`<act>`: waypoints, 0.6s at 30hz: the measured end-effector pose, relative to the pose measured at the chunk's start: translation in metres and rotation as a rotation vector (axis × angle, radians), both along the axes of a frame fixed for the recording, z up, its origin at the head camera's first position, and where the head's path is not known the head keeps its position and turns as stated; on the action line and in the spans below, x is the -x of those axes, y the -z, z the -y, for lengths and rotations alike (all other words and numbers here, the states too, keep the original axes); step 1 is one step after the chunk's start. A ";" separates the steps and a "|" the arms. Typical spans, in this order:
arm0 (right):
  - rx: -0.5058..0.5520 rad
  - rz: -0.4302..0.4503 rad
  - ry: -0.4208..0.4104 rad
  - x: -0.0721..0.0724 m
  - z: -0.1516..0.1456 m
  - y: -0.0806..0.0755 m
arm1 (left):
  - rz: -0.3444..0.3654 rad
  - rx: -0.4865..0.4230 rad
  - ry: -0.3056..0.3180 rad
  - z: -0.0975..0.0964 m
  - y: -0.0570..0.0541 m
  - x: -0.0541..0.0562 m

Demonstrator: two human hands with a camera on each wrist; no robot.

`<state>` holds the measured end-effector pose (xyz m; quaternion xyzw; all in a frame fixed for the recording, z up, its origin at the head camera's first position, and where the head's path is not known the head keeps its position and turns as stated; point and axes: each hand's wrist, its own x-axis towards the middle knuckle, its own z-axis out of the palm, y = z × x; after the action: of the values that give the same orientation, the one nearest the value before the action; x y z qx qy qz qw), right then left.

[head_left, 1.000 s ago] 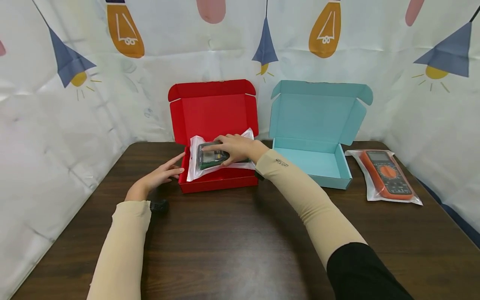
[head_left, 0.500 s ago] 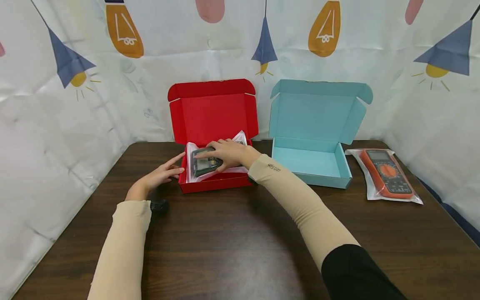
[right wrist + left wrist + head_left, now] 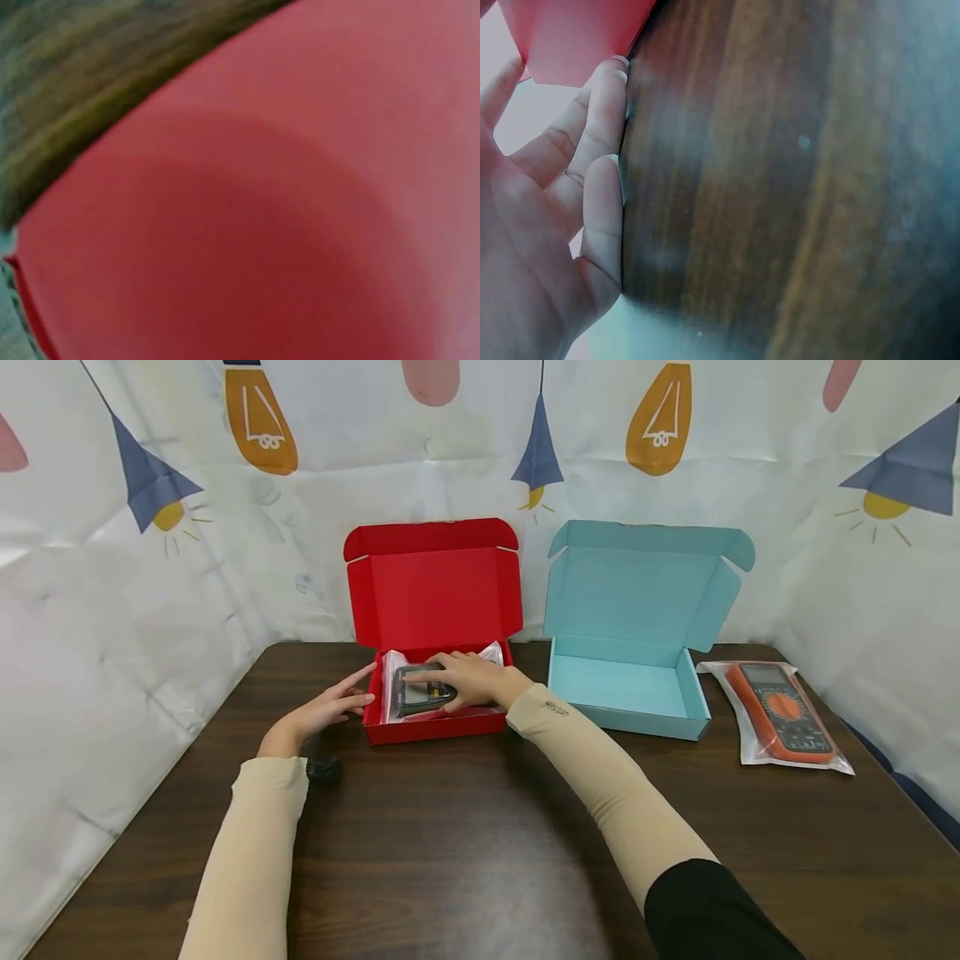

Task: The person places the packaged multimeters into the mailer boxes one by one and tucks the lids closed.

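Observation:
A dark green multimeter [image 3: 420, 690] in a clear plastic bag lies inside the red box [image 3: 438, 727], low between its walls. From above, my right hand [image 3: 471, 678] grips the meter, fingers across its screen end and thumb along the near side. My left hand [image 3: 318, 717] rests at the box's left wall with extended fingers near it. In the left wrist view, the fingers of the left hand [image 3: 540, 225] lie along the tabletop beside the red box [image 3: 585, 37]. The right wrist view is filled by the red box's wall [image 3: 262, 210]; the right hand is out of that view.
An open light-blue box [image 3: 637, 717] stands right of the red one, its lid upright. Farther right, a bagged orange multimeter [image 3: 783, 710] lies on the dark wooden table [image 3: 450, 843]. A printed white cloth [image 3: 465, 468] hangs behind.
My right hand has lowered the bagged green multimeter into the red box, shifting it left and then settling it flatter between the walls. The left hand has stayed at the box's side.

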<state>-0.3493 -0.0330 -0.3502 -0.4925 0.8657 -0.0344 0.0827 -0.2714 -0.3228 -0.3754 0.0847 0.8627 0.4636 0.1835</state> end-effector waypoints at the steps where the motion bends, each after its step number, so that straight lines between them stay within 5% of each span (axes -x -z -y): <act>1: 0.004 0.003 0.000 0.000 -0.001 0.001 | 0.000 0.000 -0.001 -0.001 0.000 0.000; 18: 0.037 0.045 -0.008 0.002 -0.005 0.006 | -0.013 0.006 -0.004 -0.004 -0.001 -0.001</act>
<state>-0.3512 -0.0282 -0.3564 -0.4965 0.8609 -0.0611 0.0931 -0.2709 -0.3188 -0.3741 0.0852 0.8654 0.4609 0.1773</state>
